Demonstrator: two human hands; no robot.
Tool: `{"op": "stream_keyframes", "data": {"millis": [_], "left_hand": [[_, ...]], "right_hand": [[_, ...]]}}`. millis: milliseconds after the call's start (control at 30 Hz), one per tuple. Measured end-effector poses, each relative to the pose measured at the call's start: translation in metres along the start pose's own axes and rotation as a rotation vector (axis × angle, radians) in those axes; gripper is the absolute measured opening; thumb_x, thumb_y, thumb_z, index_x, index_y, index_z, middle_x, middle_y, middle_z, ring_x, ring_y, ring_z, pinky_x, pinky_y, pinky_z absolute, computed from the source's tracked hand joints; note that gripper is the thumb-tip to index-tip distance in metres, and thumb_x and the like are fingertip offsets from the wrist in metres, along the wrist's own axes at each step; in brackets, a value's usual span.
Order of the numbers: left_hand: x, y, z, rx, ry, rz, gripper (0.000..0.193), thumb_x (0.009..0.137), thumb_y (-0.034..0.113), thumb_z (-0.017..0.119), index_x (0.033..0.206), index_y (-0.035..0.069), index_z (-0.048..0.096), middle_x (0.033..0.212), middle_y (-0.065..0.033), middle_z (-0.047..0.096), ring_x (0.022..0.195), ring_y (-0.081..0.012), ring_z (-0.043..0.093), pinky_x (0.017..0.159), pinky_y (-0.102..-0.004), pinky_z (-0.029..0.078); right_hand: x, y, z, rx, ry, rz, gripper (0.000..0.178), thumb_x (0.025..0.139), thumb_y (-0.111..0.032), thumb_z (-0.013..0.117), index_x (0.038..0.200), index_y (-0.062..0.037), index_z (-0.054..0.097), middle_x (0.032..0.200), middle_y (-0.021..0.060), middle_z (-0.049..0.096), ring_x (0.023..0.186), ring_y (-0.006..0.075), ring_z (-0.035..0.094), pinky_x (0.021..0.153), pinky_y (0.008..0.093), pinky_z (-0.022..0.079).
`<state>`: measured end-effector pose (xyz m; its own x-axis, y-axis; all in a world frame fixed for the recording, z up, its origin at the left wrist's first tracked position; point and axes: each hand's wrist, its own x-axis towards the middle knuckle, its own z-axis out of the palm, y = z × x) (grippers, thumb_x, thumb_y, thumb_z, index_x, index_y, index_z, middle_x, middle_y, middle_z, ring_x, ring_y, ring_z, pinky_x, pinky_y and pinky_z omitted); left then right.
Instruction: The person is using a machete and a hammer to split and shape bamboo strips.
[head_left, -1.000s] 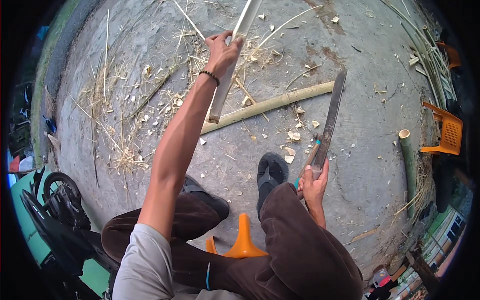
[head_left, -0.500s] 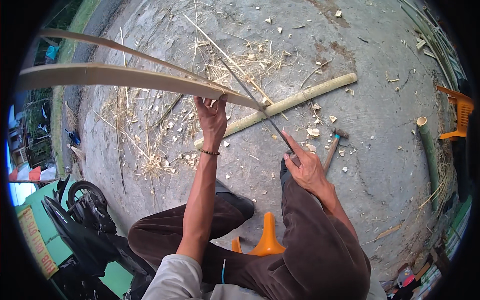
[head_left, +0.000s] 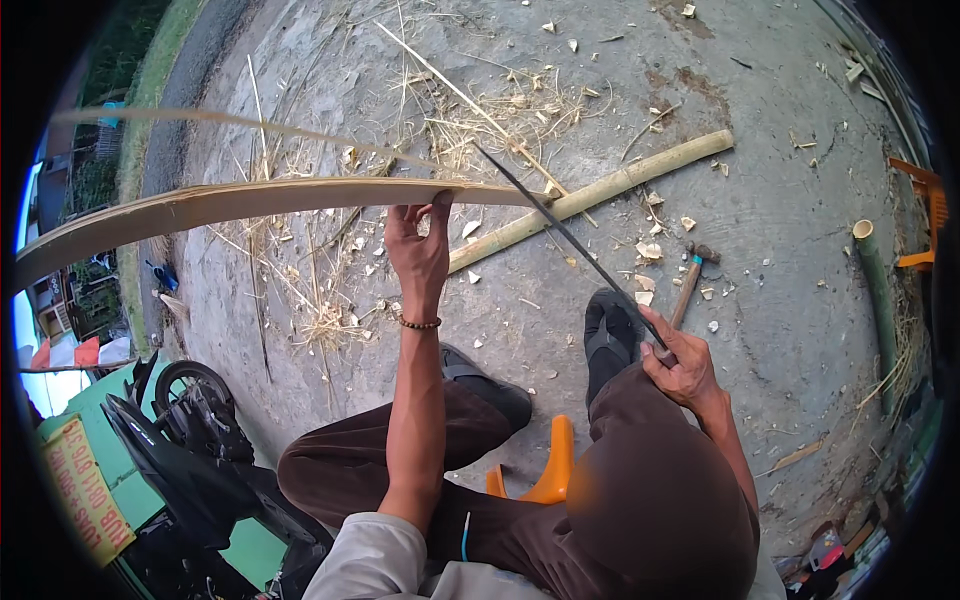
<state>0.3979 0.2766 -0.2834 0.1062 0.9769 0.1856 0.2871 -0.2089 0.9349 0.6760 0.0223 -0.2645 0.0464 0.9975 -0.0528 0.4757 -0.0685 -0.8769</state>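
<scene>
My left hand, a beaded bracelet on its wrist, is closed around the lower edge of a long, pale bamboo strip, which reaches far to the left. Above it a second, thin strip is smeared by motion. My right hand, by my right knee, grips the handle of a long, dark-bladed knife. Its blade slants up and left, crossing the strip's right end. There the strip meets a round bamboo pole lying on the ground; whether they touch, I cannot tell.
A hammer lies beyond my right hand. Shavings and chips litter the concrete. Part of an orange plastic seat shows between my legs. A motorbike stands at the left, a green bamboo length at the right.
My right hand has drawn the knife right and nearer to me. The bamboo strip's left end has dropped, and the thin strip has separated further from it. The whole view has shifted slightly.
</scene>
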Motion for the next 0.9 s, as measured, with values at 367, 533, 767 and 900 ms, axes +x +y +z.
{"op": "stream_keyframes", "data": {"millis": [367, 533, 767, 900], "left_hand": [[0.000, 0.012, 0.010, -0.003, 0.053, -0.030, 0.022, 0.090, 0.012, 0.074, 0.108, 0.003, 0.066, 0.097, -0.0063, 0.071, 0.091, -0.0139, 0.067, 0.081, -0.0299, 0.053], [-0.001, 0.014, 0.009, -0.046, 0.061, -0.049, 0.022, 0.090, 0.009, 0.073, 0.109, 0.002, 0.066, 0.098, -0.0067, 0.072, 0.092, -0.0144, 0.068, 0.081, -0.0297, 0.054], [-0.003, 0.012, 0.014, -0.070, 0.044, -0.037, 0.022, 0.091, 0.003, 0.070, 0.111, -0.002, 0.063, 0.102, -0.0097, 0.071, 0.094, -0.0146, 0.067, 0.083, -0.0283, 0.055], [-0.005, 0.011, 0.014, -0.044, 0.040, -0.050, 0.021, 0.091, 0.003, 0.071, 0.109, -0.002, 0.063, 0.101, -0.0100, 0.071, 0.094, -0.0154, 0.067, 0.083, -0.0284, 0.055]], "right_hand": [[0.030, -0.002, 0.002, -0.032, -0.121, 0.055, 0.067, 0.085, -0.007, 0.067, 0.148, -0.0210, 0.045, 0.079, 0.0141, 0.067, 0.061, 0.0280, 0.061, 0.059, 0.0388, 0.050], [0.007, -0.001, -0.013, -0.051, -0.143, 0.059, 0.067, 0.084, -0.007, 0.068, 0.146, -0.0210, 0.048, 0.079, 0.0120, 0.068, 0.059, 0.0247, 0.061, 0.056, 0.0371, 0.050], [0.014, -0.007, -0.008, -0.127, -0.122, 0.056, 0.065, 0.086, -0.010, 0.067, 0.147, -0.0233, 0.047, 0.074, 0.0117, 0.065, 0.058, 0.0275, 0.060, 0.057, 0.0393, 0.050], [0.041, -0.003, 0.010, -0.119, -0.132, 0.076, 0.060, 0.094, -0.023, 0.063, 0.150, -0.0239, 0.041, 0.073, 0.0151, 0.063, 0.060, 0.0334, 0.062, 0.061, 0.0449, 0.049]]}}
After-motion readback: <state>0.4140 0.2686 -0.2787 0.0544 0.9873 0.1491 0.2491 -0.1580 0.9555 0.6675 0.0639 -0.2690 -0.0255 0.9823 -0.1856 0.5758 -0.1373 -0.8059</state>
